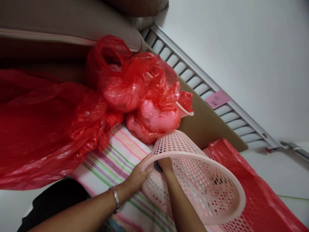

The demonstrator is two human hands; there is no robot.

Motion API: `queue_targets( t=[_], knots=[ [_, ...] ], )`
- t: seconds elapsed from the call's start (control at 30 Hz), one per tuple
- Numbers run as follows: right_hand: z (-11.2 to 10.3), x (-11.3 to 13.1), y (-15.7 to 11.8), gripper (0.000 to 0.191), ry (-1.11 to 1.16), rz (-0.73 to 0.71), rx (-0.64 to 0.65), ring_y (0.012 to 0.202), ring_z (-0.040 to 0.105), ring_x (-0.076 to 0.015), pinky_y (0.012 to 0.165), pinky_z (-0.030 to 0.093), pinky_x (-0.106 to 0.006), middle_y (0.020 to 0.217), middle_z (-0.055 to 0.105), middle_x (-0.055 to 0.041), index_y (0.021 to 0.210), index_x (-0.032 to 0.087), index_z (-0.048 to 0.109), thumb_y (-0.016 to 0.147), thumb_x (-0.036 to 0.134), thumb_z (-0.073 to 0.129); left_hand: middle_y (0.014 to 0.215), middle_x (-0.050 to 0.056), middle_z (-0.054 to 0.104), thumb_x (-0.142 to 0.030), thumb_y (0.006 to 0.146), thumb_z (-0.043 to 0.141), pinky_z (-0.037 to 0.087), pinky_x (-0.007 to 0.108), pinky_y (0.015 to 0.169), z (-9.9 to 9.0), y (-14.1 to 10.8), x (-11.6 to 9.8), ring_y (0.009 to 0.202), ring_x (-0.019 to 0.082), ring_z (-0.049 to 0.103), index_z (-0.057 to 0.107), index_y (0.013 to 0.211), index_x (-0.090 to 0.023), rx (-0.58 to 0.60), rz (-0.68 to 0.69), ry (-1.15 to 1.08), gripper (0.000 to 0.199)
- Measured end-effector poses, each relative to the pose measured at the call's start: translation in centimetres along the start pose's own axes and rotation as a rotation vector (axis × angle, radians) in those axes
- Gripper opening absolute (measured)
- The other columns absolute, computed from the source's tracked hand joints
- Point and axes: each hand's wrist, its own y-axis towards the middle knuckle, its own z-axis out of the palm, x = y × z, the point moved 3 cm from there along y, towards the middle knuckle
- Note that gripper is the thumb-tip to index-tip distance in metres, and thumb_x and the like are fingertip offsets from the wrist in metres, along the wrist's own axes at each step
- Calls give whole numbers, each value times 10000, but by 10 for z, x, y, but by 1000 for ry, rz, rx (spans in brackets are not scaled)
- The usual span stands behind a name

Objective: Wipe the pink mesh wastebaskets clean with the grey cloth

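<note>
A pink plastic basket (177, 145) with round holes lies tilted, its wide mouth facing me. My left hand (138, 175) grips the left side of its rim, fingers closed around the edge. My right hand (166, 163) reaches inside through the mouth. Beside its palm shows a small dark thing (158, 166), which it seems to grasp; the rim and wall hide most of the fingers. Under the basket is a white cloth (125, 148) with pink, green and purple stripes.
Knotted red plastic bags (125, 90) with pink contents sit behind the basket. A large red bag (43, 129) spreads at left; another red sheet (256, 190) lies at right, near more pink mesh. A metal rail (188, 64) bears a pink note (217, 99) along the wall.
</note>
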Motion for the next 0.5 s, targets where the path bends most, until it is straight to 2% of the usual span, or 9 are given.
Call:
queue_targets(
  t=[0.07, 0.17, 0.33, 0.4, 0.5],
  knots=[
    [-4, 0, -12, 243, -13, 22, 15, 985, 621, -218, 843, 453, -323, 1040, 666, -114, 1040, 159, 625, 871, 291, 512, 1410, 89, 471, -298, 791, 615, 232, 446, 1153, -2, 0, 2, 1356, 281, 342, 491, 1321, -164, -6, -4, 22, 561],
    [-2, 1, -49, 300, -39, 34, 48, 959, 634, -245, 800, 453, -305, 1014, 672, -144, 1057, 127, 611, 807, 253, 503, 1396, 101, 487, -311, 791, 609, 257, 452, 1140, -5, 0, 7, 1336, 286, 374, 481, 1325, -145, -15, 15, 36, 574],
    [3, 6, -110, 320, -96, -73, 100, 987, 608, -256, 846, 436, -311, 1030, 640, -143, 1019, 133, 593, 715, 207, 525, 1276, 93, 604, -340, 793, 612, 313, 422, 1111, -8, -1, 11, 1228, 267, 508, 567, 1232, -154, -19, 53, 29, 479],
    [2, 4, -117, 332, -94, -94, 115, 991, 603, -257, 854, 434, -315, 1039, 637, -135, 1017, 142, 592, 694, 197, 537, 1251, 90, 622, -348, 787, 622, 330, 419, 1100, -7, -1, 11, 1191, 263, 540, 595, 1190, -161, -22, 51, 4, 446],
    [-1, 0, -108, 354, 1, -92, 98, 1000, 607, -246, 846, 441, -308, 1074, 645, -114, 1088, 173, 585, 747, 229, 510, 1250, 100, 621, -353, 792, 620, 331, 432, 1097, -4, -3, 11, 1191, 269, 540, 589, 1198, -151, -2, 45, -51, 455]
  ],
)
